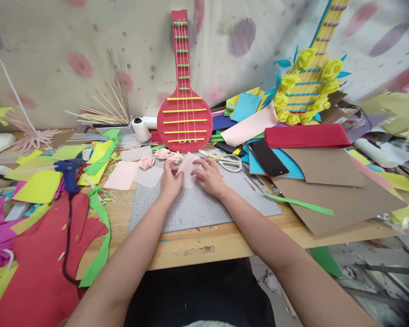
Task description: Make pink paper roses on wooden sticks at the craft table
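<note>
A small piece of pale pink paper is held up over the grey cutting mat. My left hand pinches its left side between thumb and fingers. On the other side, the curled fingers of my right hand are at the paper's right edge; their exact grip is partly hidden. Just beyond my left hand lie folded pink paper roses. Flat pale pink squares rest left of the mat. White-handled scissors lie just past my right hand.
A red paper lute leans on the wall, a yellow one to its right. A blue glue gun with its cord stands among paper scraps at left. A phone and brown cardboard lie at right.
</note>
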Available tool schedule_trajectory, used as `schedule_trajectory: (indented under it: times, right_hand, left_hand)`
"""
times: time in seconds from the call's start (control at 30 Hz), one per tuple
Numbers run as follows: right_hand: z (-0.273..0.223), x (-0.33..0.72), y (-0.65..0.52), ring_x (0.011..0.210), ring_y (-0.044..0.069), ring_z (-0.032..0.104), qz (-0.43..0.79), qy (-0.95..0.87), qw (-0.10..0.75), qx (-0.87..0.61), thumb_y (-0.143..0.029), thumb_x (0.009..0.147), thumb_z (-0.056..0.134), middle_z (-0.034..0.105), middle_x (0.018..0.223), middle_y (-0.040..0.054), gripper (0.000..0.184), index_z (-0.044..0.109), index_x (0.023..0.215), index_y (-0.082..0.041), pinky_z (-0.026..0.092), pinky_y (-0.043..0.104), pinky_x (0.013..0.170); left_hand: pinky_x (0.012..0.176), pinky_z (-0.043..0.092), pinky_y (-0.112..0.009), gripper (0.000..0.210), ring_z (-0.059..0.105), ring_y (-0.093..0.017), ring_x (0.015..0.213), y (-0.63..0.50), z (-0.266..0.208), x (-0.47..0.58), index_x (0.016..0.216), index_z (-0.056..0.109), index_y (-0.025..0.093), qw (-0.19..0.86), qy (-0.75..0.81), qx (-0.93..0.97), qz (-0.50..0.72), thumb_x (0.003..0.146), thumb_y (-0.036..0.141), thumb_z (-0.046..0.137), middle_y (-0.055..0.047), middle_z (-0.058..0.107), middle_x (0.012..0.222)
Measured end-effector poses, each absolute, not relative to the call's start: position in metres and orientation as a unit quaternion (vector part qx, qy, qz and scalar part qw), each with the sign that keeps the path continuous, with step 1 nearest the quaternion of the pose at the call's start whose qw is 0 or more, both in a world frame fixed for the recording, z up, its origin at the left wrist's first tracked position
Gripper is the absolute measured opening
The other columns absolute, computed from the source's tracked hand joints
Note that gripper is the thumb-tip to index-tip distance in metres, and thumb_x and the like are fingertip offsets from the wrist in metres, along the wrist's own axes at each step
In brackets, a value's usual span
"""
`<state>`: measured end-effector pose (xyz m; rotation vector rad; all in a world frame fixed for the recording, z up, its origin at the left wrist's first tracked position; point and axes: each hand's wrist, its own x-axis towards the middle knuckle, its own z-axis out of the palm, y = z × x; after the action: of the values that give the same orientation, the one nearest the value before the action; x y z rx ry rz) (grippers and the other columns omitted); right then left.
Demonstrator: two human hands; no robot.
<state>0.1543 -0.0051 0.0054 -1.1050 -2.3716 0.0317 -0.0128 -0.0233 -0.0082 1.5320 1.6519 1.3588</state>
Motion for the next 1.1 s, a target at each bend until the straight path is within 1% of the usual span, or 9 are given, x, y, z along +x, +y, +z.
schedule_trajectory:
  times: [0.17, 0.37, 0.43, 0.5, 0.6, 0.67, 0.87, 1.0, 1.1]
  right_hand:
    - [0.002, 0.153, -0.005, 0.100, 0.021, 0.044, 0.021, -0.901, 0.215, -0.376, -0.014, 0.081, 0.049, 0.054, 0.121, 0.0019, 0.024, 0.067, 0.092, -0.026, 0.030, 0.038, 0.087]
    - [-0.005, 0.154, 0.001, 0.094, 0.017, 0.053, 0.069, -0.898, 0.231, -0.368, -0.022, 0.085, 0.049, 0.064, 0.104, 0.0038, 0.017, 0.066, 0.087, -0.022, 0.032, 0.032, 0.082]
    - [-0.006, 0.155, 0.002, 0.093, 0.016, 0.054, 0.091, -0.892, 0.242, -0.372, -0.024, 0.084, 0.052, 0.065, 0.101, 0.0037, 0.015, 0.066, 0.086, -0.021, 0.033, 0.031, 0.083]
    - [-0.007, 0.156, 0.003, 0.091, 0.015, 0.055, 0.120, -0.884, 0.260, -0.370, -0.026, 0.083, 0.054, 0.065, 0.098, 0.0035, 0.013, 0.065, 0.085, -0.020, 0.035, 0.030, 0.083]
    - [-0.007, 0.154, 0.004, 0.088, 0.014, 0.055, 0.166, -0.863, 0.291, -0.379, -0.026, 0.081, 0.057, 0.065, 0.093, 0.0033, 0.012, 0.065, 0.083, -0.018, 0.036, 0.027, 0.083]
    - [-0.007, 0.151, 0.005, 0.084, 0.013, 0.054, 0.192, -0.845, 0.298, -0.400, -0.024, 0.080, 0.057, 0.064, 0.088, 0.0028, 0.010, 0.065, 0.081, -0.017, 0.037, 0.026, 0.080]
    - [-0.007, 0.142, 0.005, 0.072, 0.011, 0.051, 0.209, -0.790, 0.299, -0.494, -0.025, 0.079, 0.057, 0.059, 0.083, 0.0027, 0.012, 0.065, 0.078, -0.016, 0.038, 0.024, 0.070]
    - [-0.005, 0.137, 0.005, 0.074, 0.012, 0.051, 0.185, -0.791, 0.274, -0.515, -0.025, 0.080, 0.055, 0.059, 0.077, 0.0023, 0.012, 0.064, 0.078, -0.017, 0.037, 0.025, 0.070]
    - [-0.005, 0.135, 0.006, 0.076, 0.013, 0.052, 0.169, -0.796, 0.267, -0.517, -0.025, 0.080, 0.053, 0.060, 0.078, 0.0026, 0.012, 0.063, 0.079, -0.018, 0.037, 0.026, 0.072]
  left_hand:
    - [0.070, 0.046, -0.031, 0.041, 0.058, -0.016, 0.077, -0.015, -0.009, -0.013, 0.109, 0.038, 0.021, 0.210, 0.633, 0.561, 0.490, 0.071, 0.018, 0.054, -0.001, 0.057, 0.081]
    - [0.076, 0.045, -0.033, 0.044, 0.056, -0.018, 0.085, -0.011, -0.009, -0.011, 0.114, 0.037, 0.019, 0.189, 0.615, 0.614, 0.458, 0.073, 0.020, 0.054, -0.006, 0.057, 0.093]
    - [0.082, 0.044, -0.034, 0.048, 0.053, -0.019, 0.095, -0.016, -0.006, -0.013, 0.114, 0.039, 0.018, 0.142, 0.604, 0.645, 0.446, 0.070, 0.018, 0.057, -0.008, 0.055, 0.100]
    - [0.087, 0.042, -0.035, 0.045, 0.049, -0.021, 0.100, -0.023, -0.003, -0.015, 0.109, 0.046, 0.018, 0.094, 0.598, 0.675, 0.422, 0.067, 0.016, 0.059, -0.008, 0.052, 0.102]
    - [0.086, 0.042, -0.035, 0.021, 0.048, -0.022, 0.097, -0.034, 0.002, -0.018, 0.091, 0.058, 0.020, 0.066, 0.605, 0.706, 0.363, 0.070, 0.016, 0.055, -0.007, 0.051, 0.094]
    - [0.086, 0.041, -0.036, 0.013, 0.048, -0.023, 0.094, -0.038, 0.002, -0.017, 0.081, 0.062, 0.021, 0.055, 0.616, 0.716, 0.323, 0.071, 0.017, 0.054, -0.007, 0.050, 0.088]
    - [0.087, 0.040, -0.038, 0.015, 0.048, -0.024, 0.093, -0.039, 0.001, -0.011, 0.080, 0.064, 0.020, 0.036, 0.662, 0.705, 0.250, 0.069, 0.021, 0.055, -0.007, 0.052, 0.087]
    - [0.086, 0.040, -0.037, 0.015, 0.048, -0.024, 0.094, -0.037, 0.003, -0.009, 0.080, 0.065, 0.020, 0.048, 0.682, 0.686, 0.248, 0.069, 0.025, 0.056, -0.007, 0.054, 0.089]
    - [0.085, 0.040, -0.038, 0.015, 0.049, -0.024, 0.092, -0.036, 0.003, -0.008, 0.077, 0.065, 0.020, 0.050, 0.695, 0.671, 0.253, 0.072, 0.030, 0.055, -0.007, 0.055, 0.086]
